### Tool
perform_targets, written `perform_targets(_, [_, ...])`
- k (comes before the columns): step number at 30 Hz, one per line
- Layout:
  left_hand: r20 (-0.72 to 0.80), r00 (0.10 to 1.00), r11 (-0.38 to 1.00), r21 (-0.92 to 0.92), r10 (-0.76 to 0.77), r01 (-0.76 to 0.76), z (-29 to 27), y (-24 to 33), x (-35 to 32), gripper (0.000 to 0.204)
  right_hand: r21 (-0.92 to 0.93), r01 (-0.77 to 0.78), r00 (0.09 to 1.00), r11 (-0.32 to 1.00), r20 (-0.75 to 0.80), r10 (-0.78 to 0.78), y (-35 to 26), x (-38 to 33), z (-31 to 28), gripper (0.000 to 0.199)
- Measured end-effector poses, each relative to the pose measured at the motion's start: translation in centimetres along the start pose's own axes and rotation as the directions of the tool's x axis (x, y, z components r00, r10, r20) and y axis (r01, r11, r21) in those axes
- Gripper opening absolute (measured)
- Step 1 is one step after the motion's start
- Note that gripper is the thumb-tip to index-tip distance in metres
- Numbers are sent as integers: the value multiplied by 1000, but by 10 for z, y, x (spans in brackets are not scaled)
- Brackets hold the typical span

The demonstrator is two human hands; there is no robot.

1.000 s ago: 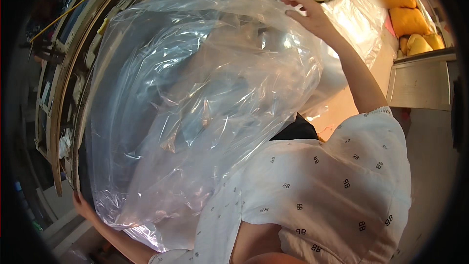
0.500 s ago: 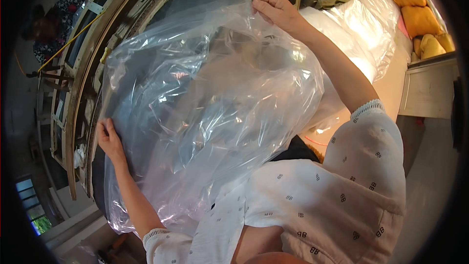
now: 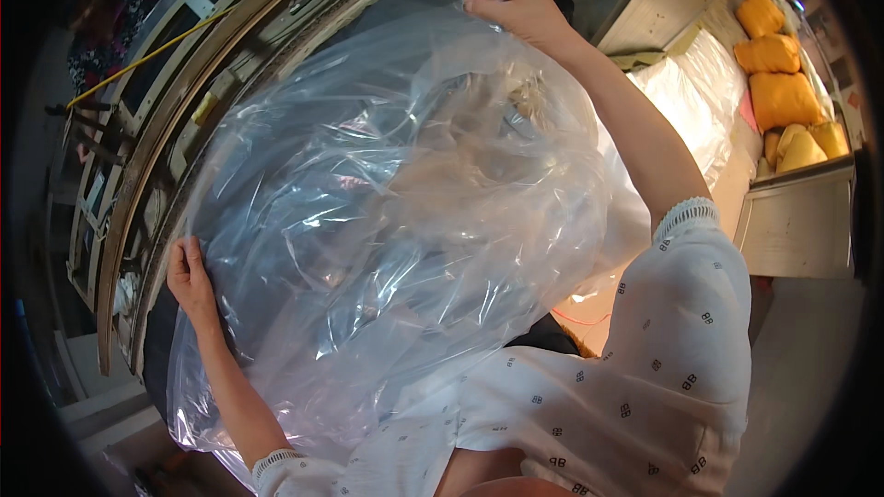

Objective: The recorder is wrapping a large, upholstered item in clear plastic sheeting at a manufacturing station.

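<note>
A big clear plastic bag (image 3: 368, 221), creased and shiny, spreads between my arms over a dark work surface (image 3: 391, 9). My left hand (image 3: 191, 278) pinches its left edge, thumb and fingers together. At the far side, my right hand (image 3: 516, 11) is closed on the bag's upper corner, with the arm stretched out. The near part of the bag hangs against my shirt. Something brownish shows blurred through the plastic; I cannot make out what it is.
Beyond the surface's left edge runs a worn machine frame (image 3: 138, 202) with a yellow cord (image 3: 147, 60). A person in patterned clothes (image 3: 115, 23) is behind it. At right lie pale plastic sheeting (image 3: 695, 101), stacked orange bundles (image 3: 783, 97) and a box-like cabinet (image 3: 796, 230).
The bag's far edge lies flatter and tauter over the surface. My left hand has shifted slightly left and nearer, my right hand slightly farther, both keeping hold. The view has turned a little.
</note>
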State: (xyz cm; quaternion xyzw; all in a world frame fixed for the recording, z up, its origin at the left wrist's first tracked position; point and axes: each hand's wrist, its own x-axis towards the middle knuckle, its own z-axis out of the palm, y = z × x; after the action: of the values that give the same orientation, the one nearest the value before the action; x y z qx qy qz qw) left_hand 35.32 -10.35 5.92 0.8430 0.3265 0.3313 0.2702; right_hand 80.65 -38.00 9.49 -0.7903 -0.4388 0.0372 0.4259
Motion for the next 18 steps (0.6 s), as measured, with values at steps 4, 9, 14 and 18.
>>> perform_targets(4, [-15, 1000, 998, -58, -2, 2, 6, 3, -9, 14, -699, 408, 839, 587, 34, -542, 24, 58, 39, 10])
perform_targets(9, [31, 979, 979, -38, -201, 202, -32, 16, -60, 16, -737, 509, 756, 445, 136, -640, 22, 81, 93, 7])
perform_targets(14, [-226, 899, 917, 50, -375, 395, -117, 6, -167, 13, -398, 762, 612, 510, 186, -769, -62, 23, 125, 13])
perform_targets(18, [-229, 939, 959, 62, -256, 277, -120, 25, -198, 7, -145, 244, 966, 959, 123, -227, -79, 43, 160, 23])
